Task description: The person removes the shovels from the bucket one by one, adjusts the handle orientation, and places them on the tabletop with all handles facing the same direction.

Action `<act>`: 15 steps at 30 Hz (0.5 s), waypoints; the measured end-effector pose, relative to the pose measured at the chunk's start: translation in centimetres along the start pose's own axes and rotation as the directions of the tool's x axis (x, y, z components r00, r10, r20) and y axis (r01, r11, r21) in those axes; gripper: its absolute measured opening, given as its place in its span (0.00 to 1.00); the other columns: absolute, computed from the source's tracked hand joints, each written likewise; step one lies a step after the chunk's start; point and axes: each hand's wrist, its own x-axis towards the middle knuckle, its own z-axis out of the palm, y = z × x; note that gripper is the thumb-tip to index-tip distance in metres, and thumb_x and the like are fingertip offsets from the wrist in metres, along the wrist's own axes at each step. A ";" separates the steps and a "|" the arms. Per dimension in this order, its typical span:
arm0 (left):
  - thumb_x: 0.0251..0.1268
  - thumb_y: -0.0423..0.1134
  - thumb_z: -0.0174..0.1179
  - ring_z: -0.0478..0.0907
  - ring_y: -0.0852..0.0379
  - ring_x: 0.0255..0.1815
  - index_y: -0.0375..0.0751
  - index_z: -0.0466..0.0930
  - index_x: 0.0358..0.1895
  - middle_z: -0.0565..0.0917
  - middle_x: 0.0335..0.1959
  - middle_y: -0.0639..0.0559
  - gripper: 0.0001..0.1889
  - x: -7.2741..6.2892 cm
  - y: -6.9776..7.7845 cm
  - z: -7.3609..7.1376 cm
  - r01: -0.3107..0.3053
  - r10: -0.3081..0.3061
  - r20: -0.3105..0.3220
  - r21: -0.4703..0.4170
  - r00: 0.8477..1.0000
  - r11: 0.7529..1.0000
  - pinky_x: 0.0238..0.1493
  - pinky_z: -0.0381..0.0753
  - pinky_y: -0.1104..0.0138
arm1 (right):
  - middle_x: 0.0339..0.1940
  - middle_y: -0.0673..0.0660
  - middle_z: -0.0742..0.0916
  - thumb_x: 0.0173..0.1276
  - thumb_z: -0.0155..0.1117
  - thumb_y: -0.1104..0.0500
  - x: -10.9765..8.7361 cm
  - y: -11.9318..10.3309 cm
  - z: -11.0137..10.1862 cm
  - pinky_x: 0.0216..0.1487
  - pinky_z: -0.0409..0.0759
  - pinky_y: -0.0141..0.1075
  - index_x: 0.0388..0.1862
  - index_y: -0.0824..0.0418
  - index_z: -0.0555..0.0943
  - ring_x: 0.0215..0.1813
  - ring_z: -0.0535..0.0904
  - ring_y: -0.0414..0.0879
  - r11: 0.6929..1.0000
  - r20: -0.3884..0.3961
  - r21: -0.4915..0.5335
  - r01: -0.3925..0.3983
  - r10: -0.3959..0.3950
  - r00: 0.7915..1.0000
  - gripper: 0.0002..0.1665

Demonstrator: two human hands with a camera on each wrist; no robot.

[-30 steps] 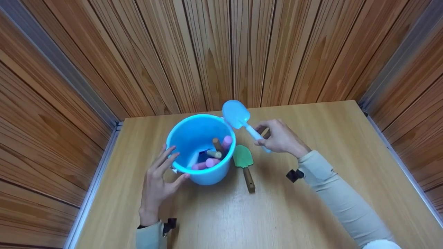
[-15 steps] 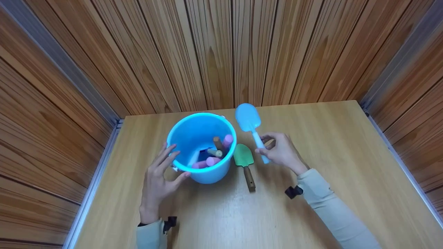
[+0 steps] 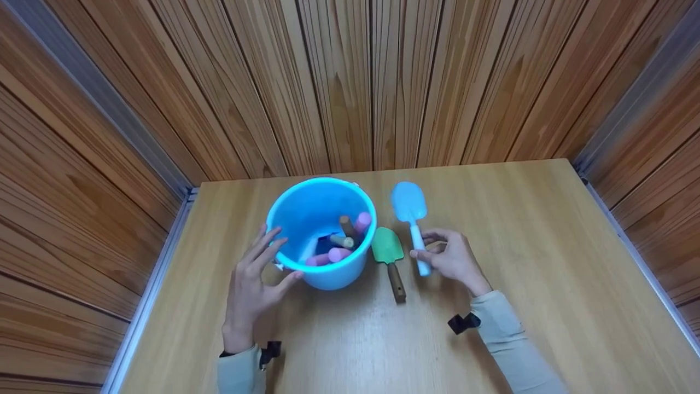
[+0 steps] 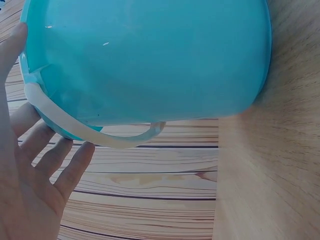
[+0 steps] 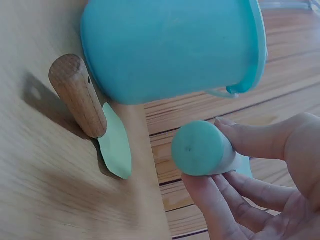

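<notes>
With thumb and fingers, my right hand [image 3: 453, 257] pinches the handle of a light blue toy shovel [image 3: 409, 202], its scoop toward the back wall. The right wrist view shows the round end of the shovel handle [image 5: 198, 148] held off the table. My left hand [image 3: 250, 282] touches the left rim of a blue bucket [image 3: 333, 280] with spread, fairly straight fingers. The bucket stands upright; several handles, pink, brown and pale, show inside it, their far ends hidden. Between bucket and shovel lies a green trowel [image 3: 388, 246] with a brown wooden handle [image 5: 77, 97].
A white bail handle [image 4: 100, 138] hangs on the bucket's side. The wooden table [image 3: 350, 350] ends at a wood-plank wall [image 3: 350, 87] behind the bucket. Metal rails [image 3: 147, 295] run along the left and right sides.
My right hand has carried the blue shovel away from the bucket's rim, rightward and nearer me, and its scoop now points more straight back. The left hand and bucket stay put.
</notes>
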 end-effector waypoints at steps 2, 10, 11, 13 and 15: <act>0.56 0.49 0.83 0.65 0.40 0.84 0.57 0.81 0.72 0.76 0.78 0.55 0.37 0.0 0.0 0.1 -0.002 0.002 -0.001 -0.006 1.000 1.000 0.68 0.81 0.45 | 0.52 0.63 0.89 0.66 0.81 0.57 -0.1 0.5 0.0 0.39 0.86 0.37 0.61 0.65 0.85 0.42 0.87 0.49 0.999 0.005 0.034 -0.038 0.038 0.999 0.27; 0.55 0.50 0.83 0.64 0.44 0.85 0.59 0.81 0.73 0.76 0.78 0.55 0.38 0.0 -0.1 0.2 0.013 -0.013 0.008 -0.006 1.000 1.000 0.69 0.80 0.44 | 0.56 0.63 0.86 0.69 0.79 0.56 -0.3 2.1 0.3 0.45 0.89 0.38 0.65 0.66 0.81 0.45 0.88 0.47 0.980 0.033 0.117 -0.158 0.155 0.987 0.30; 0.55 0.51 0.83 0.64 0.45 0.85 0.59 0.81 0.72 0.76 0.78 0.56 0.38 0.0 -0.1 0.2 0.016 -0.016 0.011 -0.005 1.000 1.000 0.69 0.80 0.45 | 0.56 0.63 0.86 0.69 0.79 0.56 -0.3 2.2 0.3 0.45 0.89 0.38 0.66 0.66 0.81 0.45 0.88 0.46 0.979 0.035 0.120 -0.168 0.165 0.986 0.30; 0.55 0.51 0.83 0.64 0.46 0.85 0.59 0.81 0.72 0.76 0.78 0.56 0.38 0.0 -0.2 0.1 0.018 -0.018 0.010 0.003 1.000 1.000 0.70 0.80 0.44 | 0.55 0.63 0.86 0.69 0.79 0.57 -0.2 2.3 0.4 0.45 0.89 0.38 0.65 0.67 0.81 0.45 0.88 0.46 0.977 0.031 0.133 -0.169 0.166 0.986 0.30; 0.55 0.51 0.83 0.64 0.44 0.85 0.58 0.82 0.72 0.77 0.78 0.55 0.38 0.0 -0.2 -0.1 0.017 -0.017 0.008 0.013 1.000 1.000 0.69 0.80 0.43 | 0.55 0.64 0.86 0.69 0.79 0.57 0.0 2.5 0.7 0.43 0.90 0.38 0.65 0.68 0.81 0.44 0.88 0.46 0.976 0.032 0.141 -0.165 0.162 0.986 0.30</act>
